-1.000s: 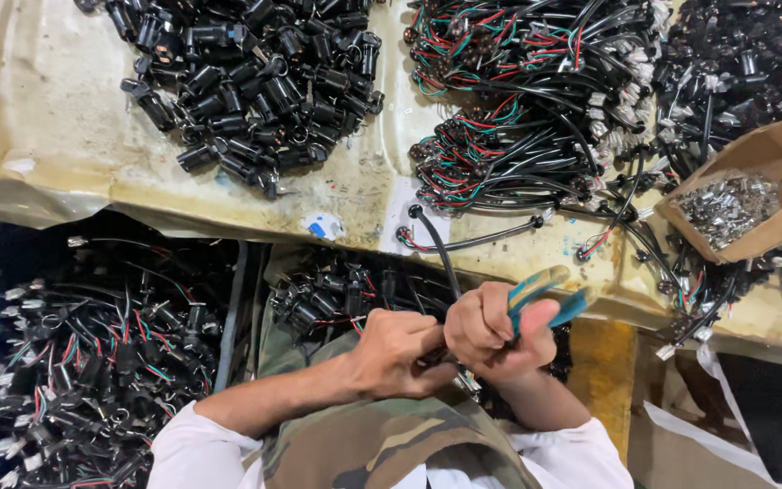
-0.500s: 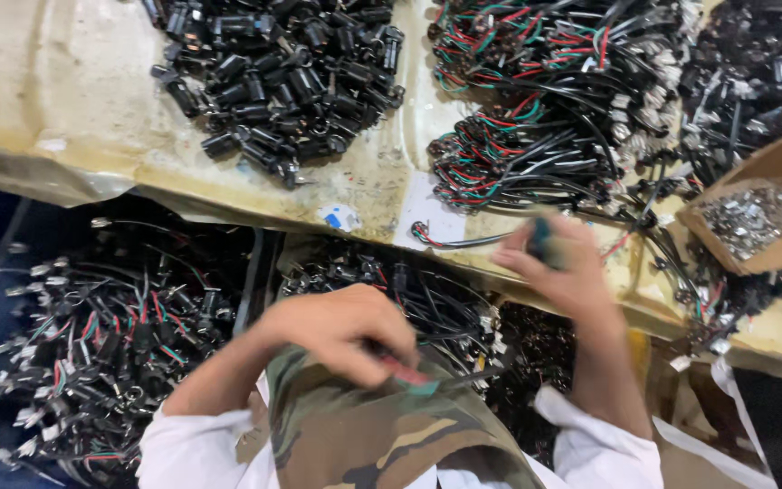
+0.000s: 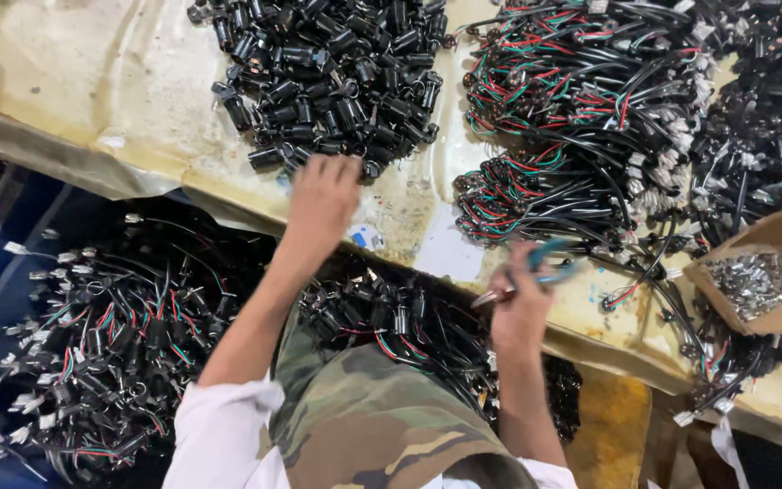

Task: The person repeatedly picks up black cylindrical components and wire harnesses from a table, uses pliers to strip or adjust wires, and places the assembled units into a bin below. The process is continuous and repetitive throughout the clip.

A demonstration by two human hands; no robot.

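My left hand reaches forward to the near edge of a pile of small black cylindrical parts on the worn yellowish table; its fingers touch the nearest parts, and whether it grips one I cannot tell. My right hand is closed on a pair of teal-handled pliers, held over the table's front edge beside bundles of red, green and black wires.
An open brown cardboard box of small metal pieces stands at the right. Below the table, bins hold finished wired parts at the left and in the middle. More black parts lie at the far right.
My left hand left my lap and moved forward to the black parts pile. My right hand drew back from the wire bundles toward the table's front edge with the pliers.
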